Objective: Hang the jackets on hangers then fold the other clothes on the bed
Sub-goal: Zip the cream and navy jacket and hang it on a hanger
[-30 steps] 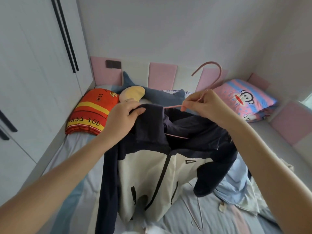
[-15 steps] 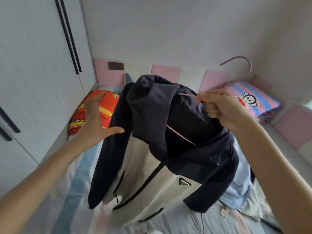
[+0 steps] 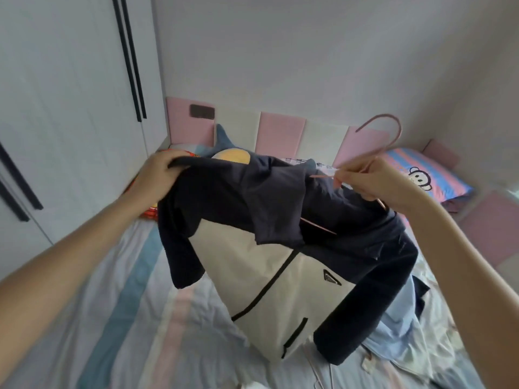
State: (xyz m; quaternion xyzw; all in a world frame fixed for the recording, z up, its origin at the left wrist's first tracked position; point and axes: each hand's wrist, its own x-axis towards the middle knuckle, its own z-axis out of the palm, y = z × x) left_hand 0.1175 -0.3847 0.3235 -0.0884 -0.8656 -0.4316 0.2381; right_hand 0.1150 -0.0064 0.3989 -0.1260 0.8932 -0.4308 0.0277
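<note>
Two hands (image 3: 280, 183), one jacket (image 3: 280, 248), one hanger (image 3: 391, 138)

left hand (image 3: 157, 178) now gripping jacket (image 3: 280, 248) shoulder, hood flopped down forward

matt cloth jacket (image 3: 269, 265), smooth pink hanger (image 3: 393, 136)
</note>
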